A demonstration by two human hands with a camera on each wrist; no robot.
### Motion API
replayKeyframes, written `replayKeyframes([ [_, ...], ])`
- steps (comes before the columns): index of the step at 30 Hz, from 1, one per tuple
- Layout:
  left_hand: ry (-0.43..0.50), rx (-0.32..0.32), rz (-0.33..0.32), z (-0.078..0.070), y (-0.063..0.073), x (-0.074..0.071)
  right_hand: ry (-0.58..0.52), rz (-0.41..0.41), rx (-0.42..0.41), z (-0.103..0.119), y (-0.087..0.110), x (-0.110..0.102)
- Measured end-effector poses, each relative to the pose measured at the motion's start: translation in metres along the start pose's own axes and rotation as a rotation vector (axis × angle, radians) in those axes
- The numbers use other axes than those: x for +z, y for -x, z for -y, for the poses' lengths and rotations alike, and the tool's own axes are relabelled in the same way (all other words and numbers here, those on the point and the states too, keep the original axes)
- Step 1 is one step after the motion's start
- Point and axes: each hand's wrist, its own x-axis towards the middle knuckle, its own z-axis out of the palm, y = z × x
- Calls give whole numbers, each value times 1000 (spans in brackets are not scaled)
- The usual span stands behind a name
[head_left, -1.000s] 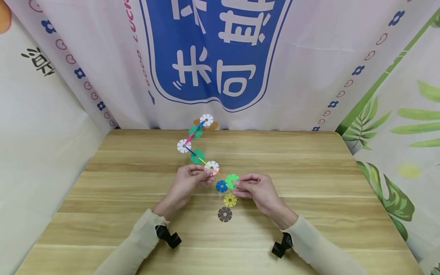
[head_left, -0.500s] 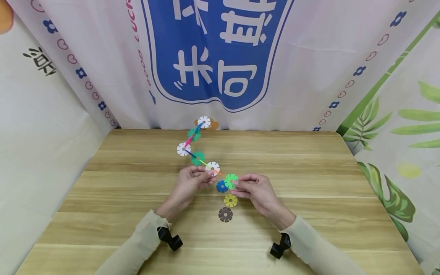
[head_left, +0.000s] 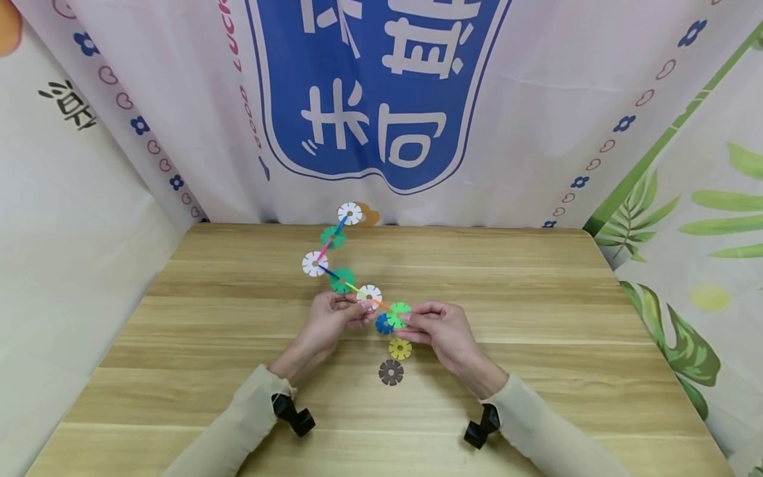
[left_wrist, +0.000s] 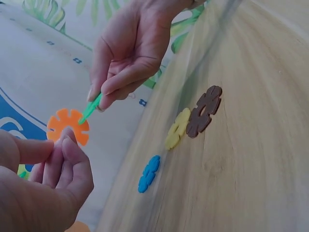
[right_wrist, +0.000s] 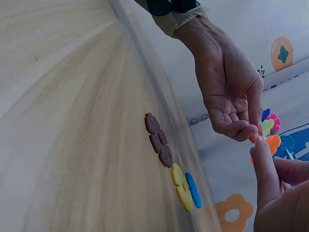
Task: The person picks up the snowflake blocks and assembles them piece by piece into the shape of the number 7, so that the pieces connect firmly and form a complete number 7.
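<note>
Above table [head_left: 536,298], left fingers [head_left: 356,309] pinched on white disc [head_left: 375,292], right fingers [head_left: 420,322] on green disc [head_left: 397,309]

A wood-grain table [head_left: 524,291] meets a pale hanging cloth [head_left: 536,119] bearing a blue panel [head_left: 371,149].

Green disc [head_left: 397,310] and orange disc [left_wrist: 69,118] look like smooth plastic; brown disc [left_wrist: 196,122] same. Table [head_left: 536,298] is smooth wood-grain, faint sheen. Backdrop [head_left: 536,126] is matt cloth, slightly creased.

Green notched disc [left_wrist: 91,107], crosswise at edge of orange disc [left_wrist: 62,120].
</note>
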Motion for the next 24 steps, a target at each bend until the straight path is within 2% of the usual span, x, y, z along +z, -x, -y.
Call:
replayKeyframes([
  [6,36,-33,81,-2,1,-9,-24,76,0,1,2,3],
  [10,35,-51,122,-3,3,-12,-32,83,-2,2,5,5],
  [19,64,-71,108,-2,5,-11,-2,75,4,2,5,7],
  [24,65,-83,127,0,5,-11,1,83,18,-1,4,6],
])
